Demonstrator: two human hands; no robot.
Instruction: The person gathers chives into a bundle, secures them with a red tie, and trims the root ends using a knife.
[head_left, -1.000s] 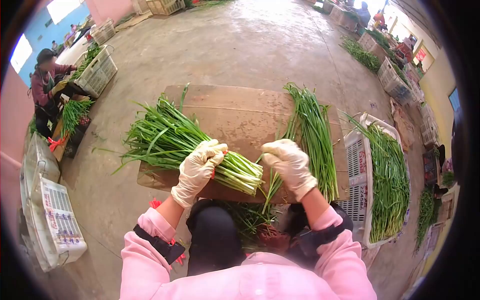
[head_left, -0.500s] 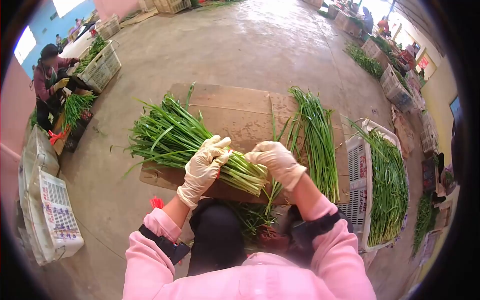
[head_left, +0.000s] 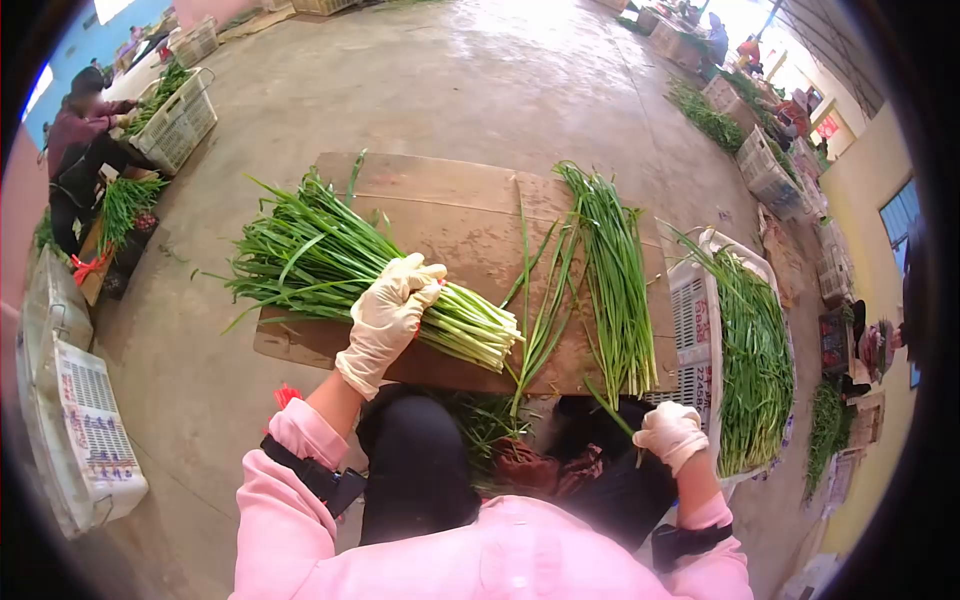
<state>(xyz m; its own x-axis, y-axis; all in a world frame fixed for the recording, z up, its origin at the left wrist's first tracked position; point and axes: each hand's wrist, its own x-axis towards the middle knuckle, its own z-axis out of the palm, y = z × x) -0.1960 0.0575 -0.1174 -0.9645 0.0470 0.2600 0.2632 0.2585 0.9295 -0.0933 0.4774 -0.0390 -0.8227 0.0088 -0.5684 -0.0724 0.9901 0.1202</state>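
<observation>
My gloved left hand (head_left: 388, 312) is closed round a thick bundle of garlic chives (head_left: 320, 255), near the pale stem ends. A bit of red shows at the fingers, perhaps a tie. The bundle lies slanted across a flat piece of cardboard (head_left: 440, 200), leaves to the upper left. Low at the right, beyond the cardboard's near edge, my gloved right hand (head_left: 670, 435) pinches a single green stalk (head_left: 612, 408). A looser pile of chives (head_left: 615, 280) rests on the cardboard's right side, with a few stray stalks (head_left: 540, 345) beside it.
A white crate (head_left: 700, 330) full of chives stands at my right. Another white crate (head_left: 100, 430) is on the left. Scraps of greens (head_left: 480, 430) lie below the cardboard between my knees. A co-worker (head_left: 85, 150) sits at the far left beside a crate (head_left: 180, 125).
My right hand has left the bundle's stems and moved down to the right, now with a stalk in it. My left hand keeps its hold. The view has shifted slightly.
</observation>
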